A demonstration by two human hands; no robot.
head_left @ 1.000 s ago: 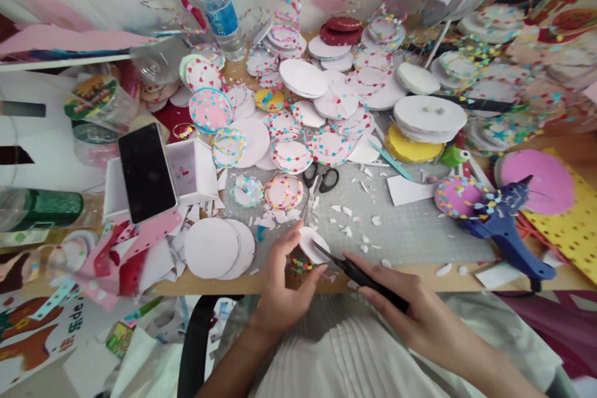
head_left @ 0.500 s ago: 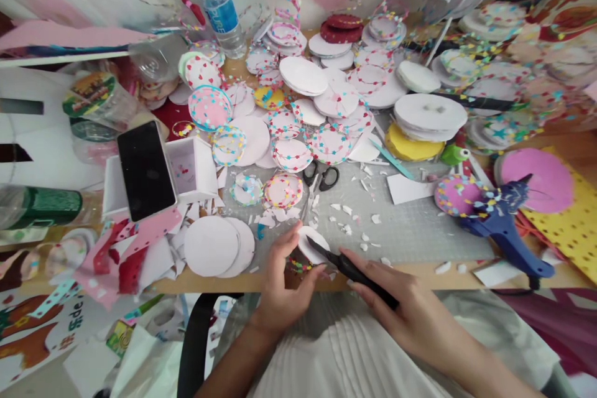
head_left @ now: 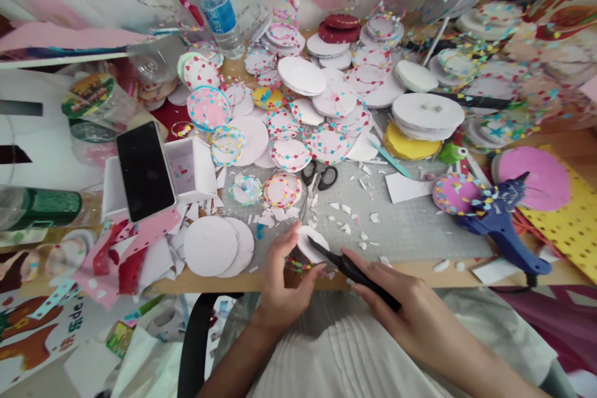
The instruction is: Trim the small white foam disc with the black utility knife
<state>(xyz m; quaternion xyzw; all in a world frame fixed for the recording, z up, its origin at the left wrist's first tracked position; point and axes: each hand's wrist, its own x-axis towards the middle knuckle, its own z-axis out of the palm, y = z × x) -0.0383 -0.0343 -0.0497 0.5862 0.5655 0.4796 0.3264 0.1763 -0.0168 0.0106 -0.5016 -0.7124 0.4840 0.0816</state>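
A small white foam-like disc (head_left: pixel 311 245) is pinched at its edge between the thumb and fingers of my left hand (head_left: pixel 285 283), at the table's front edge. Below the disc shows a strip of coloured star trim (head_left: pixel 298 265); whether it is joined to the disc I cannot tell. My right hand (head_left: pixel 394 292) is closed round the handle of a black craft knife (head_left: pixel 347 267). The knife's pointed tip lies over the disc's face. Just beyond the disc are black-handled scissors (head_left: pixel 319 179), partly spread, and white scraps (head_left: pixel 345 227) on the grey cutting mat (head_left: pixel 405 230).
Decorated discs (head_left: pixel 329 143) crowd the back, with a water bottle (head_left: pixel 217 12) behind. A blue glue gun (head_left: pixel 504 230) lies right. To the left are a phone (head_left: pixel 145 171) on a white box (head_left: pixel 200 168) and plain white discs (head_left: pixel 209 245).
The camera view has shifted very slightly. Both hands, the disc and the knife hold nearly the same positions.
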